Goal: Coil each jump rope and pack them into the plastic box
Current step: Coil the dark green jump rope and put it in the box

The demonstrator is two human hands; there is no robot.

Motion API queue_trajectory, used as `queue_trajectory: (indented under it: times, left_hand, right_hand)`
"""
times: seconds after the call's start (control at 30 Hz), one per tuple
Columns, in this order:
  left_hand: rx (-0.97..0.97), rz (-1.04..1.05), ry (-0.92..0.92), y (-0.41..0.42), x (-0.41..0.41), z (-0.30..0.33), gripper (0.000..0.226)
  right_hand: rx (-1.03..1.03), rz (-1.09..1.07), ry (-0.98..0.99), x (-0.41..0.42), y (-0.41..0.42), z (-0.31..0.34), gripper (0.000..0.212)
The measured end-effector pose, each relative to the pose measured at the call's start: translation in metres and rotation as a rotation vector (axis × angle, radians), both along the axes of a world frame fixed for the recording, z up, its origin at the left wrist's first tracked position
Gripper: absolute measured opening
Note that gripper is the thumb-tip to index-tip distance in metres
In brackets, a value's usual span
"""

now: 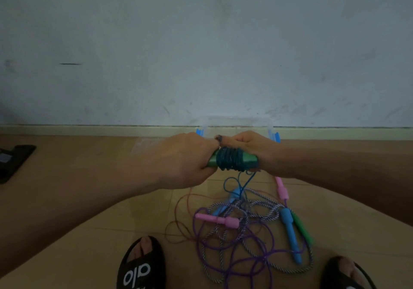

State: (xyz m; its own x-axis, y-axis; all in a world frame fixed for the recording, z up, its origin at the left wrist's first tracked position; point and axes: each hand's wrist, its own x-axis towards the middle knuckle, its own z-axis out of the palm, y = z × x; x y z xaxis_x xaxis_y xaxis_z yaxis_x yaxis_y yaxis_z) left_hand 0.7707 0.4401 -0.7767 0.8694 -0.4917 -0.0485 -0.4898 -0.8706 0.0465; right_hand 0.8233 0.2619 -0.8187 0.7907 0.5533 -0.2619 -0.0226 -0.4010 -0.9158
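Note:
My left hand (190, 156) and my right hand (250, 149) both grip a green-handled jump rope (232, 160) whose dark blue cord is wound around the handles; its loose tail hangs down toward the floor. Behind the hands stands the clear plastic box (237, 122) with blue clips, against the wall. On the floor below lies a tangled pile of ropes (243, 228): a pink handle (216, 220), another pink handle (282, 190), a blue handle (290, 232), a green handle (302, 229), a striped braided rope and a purple cord.
My two feet in black slides (140, 266) sit at the bottom edge, one on each side of the pile. A dark flat object (15, 161) lies on the floor at far left. A baseboard and grey wall close the far side.

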Motion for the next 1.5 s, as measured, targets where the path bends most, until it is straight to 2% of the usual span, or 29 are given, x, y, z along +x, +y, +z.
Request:
queue_trajectory:
  times: [0.07,0.13,0.17,0.2,0.27,0.37,0.47,0.57,0.67,0.8,0.9,1.0,1.13,1.23,1.27,1.33,1.37,1.43,1.5]
  left_hand:
    - [-0.063,0.061,0.008,-0.004,-0.002,-0.002,0.015]
    - [-0.101,0.105,0.016,-0.008,-0.001,-0.006,0.011]
    - [-0.106,0.133,0.027,-0.008,0.001,-0.008,0.01]
    - [-0.118,0.174,0.038,-0.008,0.003,-0.009,0.012]
    - [-0.123,0.264,0.037,-0.002,0.01,-0.013,0.017]
    - [-0.008,0.277,0.049,0.009,0.014,-0.031,0.015]
    - [0.098,0.284,0.113,0.016,0.011,-0.05,0.022]
    - [0.206,0.289,0.145,0.021,0.01,-0.057,0.017]
    - [0.238,0.272,0.168,0.024,0.006,-0.061,0.015]
    - [0.261,0.208,0.096,0.019,0.001,-0.058,0.022]
    - [0.279,0.155,0.064,0.004,-0.006,-0.046,0.021]
    - [0.277,0.063,-0.011,-0.008,-0.007,-0.034,0.02]
    - [0.192,0.061,-0.039,-0.01,-0.007,-0.019,0.013]
    - [0.067,0.028,-0.021,-0.008,-0.009,-0.018,0.012]
    - [0.02,0.021,-0.015,-0.008,-0.01,-0.019,0.012]
    - [-0.063,0.025,0.003,-0.01,-0.012,-0.022,0.015]
    - [-0.101,0.033,0.016,-0.011,-0.013,-0.024,0.015]
    - [-0.161,0.071,0.057,-0.013,-0.012,-0.026,0.006]
    - [-0.213,0.143,0.117,-0.014,-0.008,-0.03,0.017]
  right_hand:
    - [-0.033,-0.012,-0.094,-0.001,-0.002,-0.007,0.027]
    - [-0.053,-0.046,-0.159,-0.007,-0.002,-0.013,0.039]
    - [-0.05,-0.073,-0.168,-0.011,-0.001,-0.017,0.037]
    - [-0.05,-0.098,-0.159,-0.016,-0.001,-0.024,0.037]
    - [-0.082,-0.134,-0.118,-0.029,0.0,-0.031,0.052]
    - [-0.154,-0.098,-0.141,-0.049,0.005,-0.028,0.055]
    - [-0.334,0.149,-0.307,-0.065,0.012,-0.013,0.046]
    - [-0.376,0.357,-0.469,-0.075,0.022,0.002,0.045]
    - [-0.329,0.307,-0.554,-0.06,0.027,0.017,0.043]
    - [-0.311,0.23,-0.643,-0.031,0.027,0.031,0.041]
    - [-0.313,0.176,-0.613,-0.009,0.021,0.037,0.044]
    - [-0.335,0.16,-0.486,0.013,0.008,0.032,0.047]
    - [-0.317,0.116,-0.305,0.019,-0.006,0.009,0.05]
    - [-0.268,0.084,-0.166,0.008,-0.009,-0.014,0.064]
    - [-0.27,0.099,-0.142,0.004,-0.011,-0.019,0.06]
    - [-0.315,0.109,-0.1,-0.007,-0.017,-0.026,0.022]
    - [-0.327,0.104,-0.085,-0.014,-0.018,-0.028,0.017]
    - [-0.277,0.055,-0.051,-0.029,-0.016,-0.035,0.034]
    - [-0.19,-0.066,-0.051,-0.041,-0.009,-0.039,0.045]
